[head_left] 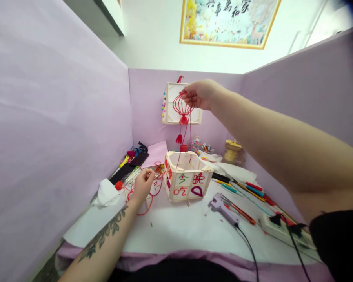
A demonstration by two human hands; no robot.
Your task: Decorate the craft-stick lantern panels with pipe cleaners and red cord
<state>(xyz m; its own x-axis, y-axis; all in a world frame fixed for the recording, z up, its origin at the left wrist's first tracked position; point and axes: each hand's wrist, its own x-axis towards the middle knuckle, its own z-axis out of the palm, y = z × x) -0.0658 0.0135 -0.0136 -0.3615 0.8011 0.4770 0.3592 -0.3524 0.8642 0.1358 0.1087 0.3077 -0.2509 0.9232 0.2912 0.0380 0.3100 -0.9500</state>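
My right hand (198, 94) is raised, its fingers pinched on red string (190, 133). Two strands run down from it into an open-topped white paper lantern (191, 178) with pale stick edges. Coloured characters and a purple loop mark the lantern's front panels. Whether its base rests on the table, I cannot tell. Left of it, my left hand (144, 182) is closed with fingertips together; what it pinches, if anything, is too small to name. Red cord loops (144, 213) lie beside that hand. Behind my right fingers is a red lantern-shaped outline (181, 103) with a tassel.
A white box lantern (169, 88) hangs against the back partition. On the right lie a glue gun (226, 209), a red cutter (244, 215), pens (254, 190) and a power strip (282, 231). Crumpled tissue (106, 192) is at left. Lilac partitions (61, 117) enclose the table.
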